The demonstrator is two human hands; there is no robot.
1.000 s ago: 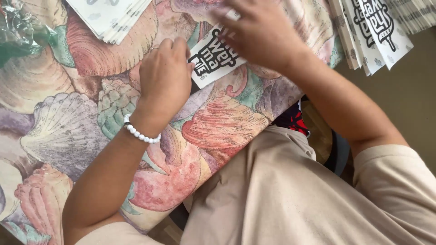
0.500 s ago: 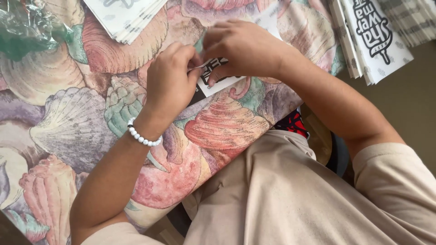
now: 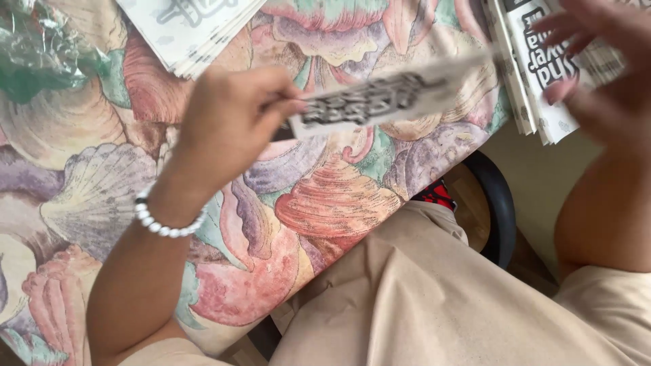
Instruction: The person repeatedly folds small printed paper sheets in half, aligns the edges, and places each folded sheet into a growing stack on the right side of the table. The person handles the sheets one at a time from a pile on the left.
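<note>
My left hand [image 3: 234, 122] pinches one end of a white paper sheet with black printed lettering [image 3: 386, 95] and holds it tilted above the table; the sheet is blurred. A white bead bracelet [image 3: 166, 220] circles that wrist. My right hand [image 3: 597, 61] hovers with fingers spread over a stack of similar printed sheets [image 3: 536, 74] at the upper right and holds nothing.
The table wears a cloth printed with large seashells [image 3: 325, 203]. A second stack of white sheets [image 3: 196, 27] lies at the top centre. Crumpled clear plastic [image 3: 41, 51] sits at the top left. My lap in beige clothing [image 3: 434, 298] and a dark chair edge [image 3: 498, 210] are below.
Both hands were together on the sheet on the table. Now the left hand has lifted it alone, and the right hand has moved away to the stack at the upper right.
</note>
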